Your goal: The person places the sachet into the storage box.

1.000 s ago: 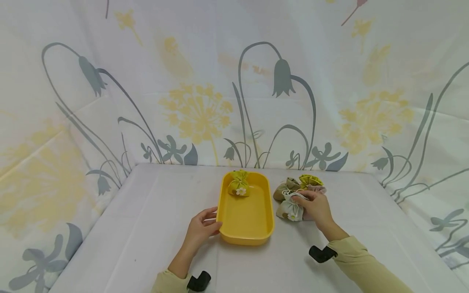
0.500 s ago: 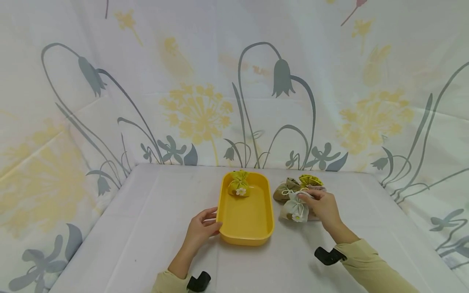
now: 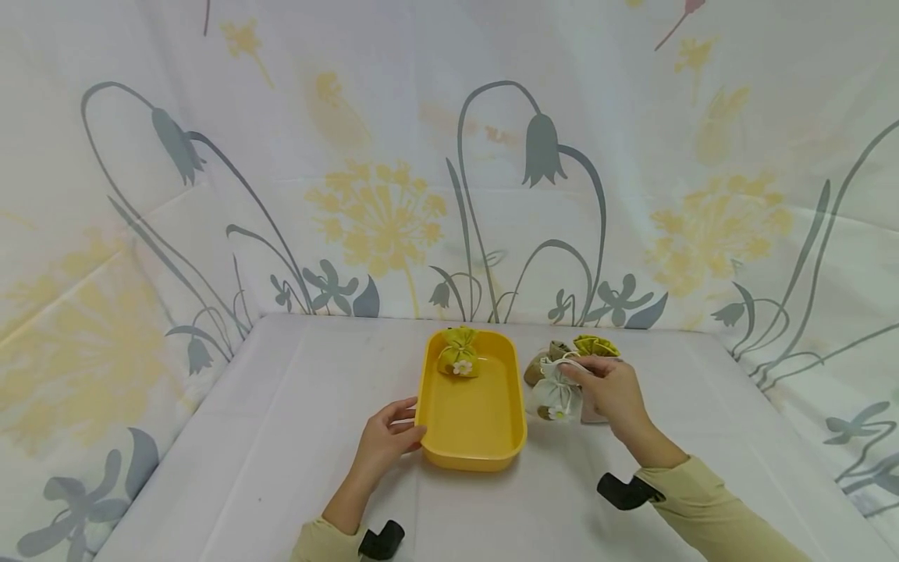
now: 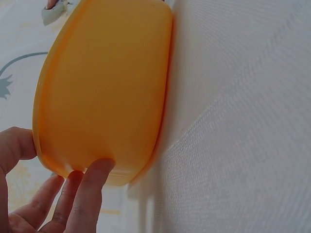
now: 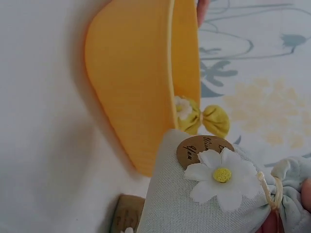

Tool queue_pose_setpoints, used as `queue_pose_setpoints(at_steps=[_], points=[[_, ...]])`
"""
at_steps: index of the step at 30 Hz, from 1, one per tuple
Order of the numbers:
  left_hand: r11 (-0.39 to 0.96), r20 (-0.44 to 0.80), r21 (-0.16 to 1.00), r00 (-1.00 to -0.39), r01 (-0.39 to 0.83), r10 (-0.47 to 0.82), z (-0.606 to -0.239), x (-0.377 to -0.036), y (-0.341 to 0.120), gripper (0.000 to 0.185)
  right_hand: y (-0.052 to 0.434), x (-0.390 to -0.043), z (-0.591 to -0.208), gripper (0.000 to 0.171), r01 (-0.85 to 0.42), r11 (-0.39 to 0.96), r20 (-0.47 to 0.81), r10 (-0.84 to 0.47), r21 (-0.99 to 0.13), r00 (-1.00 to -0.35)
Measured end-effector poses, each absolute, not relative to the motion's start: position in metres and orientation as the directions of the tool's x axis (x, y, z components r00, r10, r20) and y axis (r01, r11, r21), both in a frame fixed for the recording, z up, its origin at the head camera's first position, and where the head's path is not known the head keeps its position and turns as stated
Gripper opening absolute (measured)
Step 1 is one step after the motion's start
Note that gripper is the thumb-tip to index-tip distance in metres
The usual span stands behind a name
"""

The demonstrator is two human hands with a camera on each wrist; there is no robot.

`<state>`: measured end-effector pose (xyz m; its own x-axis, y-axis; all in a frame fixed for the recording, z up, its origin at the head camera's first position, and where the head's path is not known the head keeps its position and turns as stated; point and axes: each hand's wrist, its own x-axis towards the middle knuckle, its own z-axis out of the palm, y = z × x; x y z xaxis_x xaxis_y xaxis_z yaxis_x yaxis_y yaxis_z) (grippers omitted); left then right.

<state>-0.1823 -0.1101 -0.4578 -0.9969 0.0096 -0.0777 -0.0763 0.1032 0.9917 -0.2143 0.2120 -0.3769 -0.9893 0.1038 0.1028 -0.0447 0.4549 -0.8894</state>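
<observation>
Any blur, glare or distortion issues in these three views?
Head view: sharp, even soft light, no glare, wide-angle bowing at the edges. Left wrist view: yellow tray close and slightly soft. Right wrist view: white pouch fairly sharp, backdrop blurred.

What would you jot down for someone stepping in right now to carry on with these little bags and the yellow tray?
Right hand pinches the white pouch by its drawstring neck, beside the yellow tray.
Left hand rests its fingers on the tray's left edge, near its front end.
Done: one yellow-green pouch lies at the tray's far end.
Left: the white pouch is not yet in the tray; a brown pouch and another yellow-green one lie on the table behind it.
</observation>
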Motion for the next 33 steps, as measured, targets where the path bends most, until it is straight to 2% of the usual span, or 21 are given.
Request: queue_pose_setpoints(at_steps=[10,19,33], points=[[0.104,-0.073,0.992,-0.997,-0.072,0.001,-0.458,-0.182,-0.110,0.048,0.198,-0.221,-0.362,0.046,-0.077,0.406,0.122,0.086,-0.911,-0.989],[0.101,-0.070,0.993,-0.997,-0.069,0.009,-0.460,-0.183,-0.110,0.048,0.182,-0.226,-0.357,0.048,-0.066,0.427,0.092,0.040,-0.902,-0.995],[0.085,-0.034,0.996,-0.999,-0.032,0.030,-0.460,-0.182,-0.111,0.050,0.151,-0.241,-0.367,0.036,-0.081,0.348,0.075,-0.032,-0.934,-0.997]])
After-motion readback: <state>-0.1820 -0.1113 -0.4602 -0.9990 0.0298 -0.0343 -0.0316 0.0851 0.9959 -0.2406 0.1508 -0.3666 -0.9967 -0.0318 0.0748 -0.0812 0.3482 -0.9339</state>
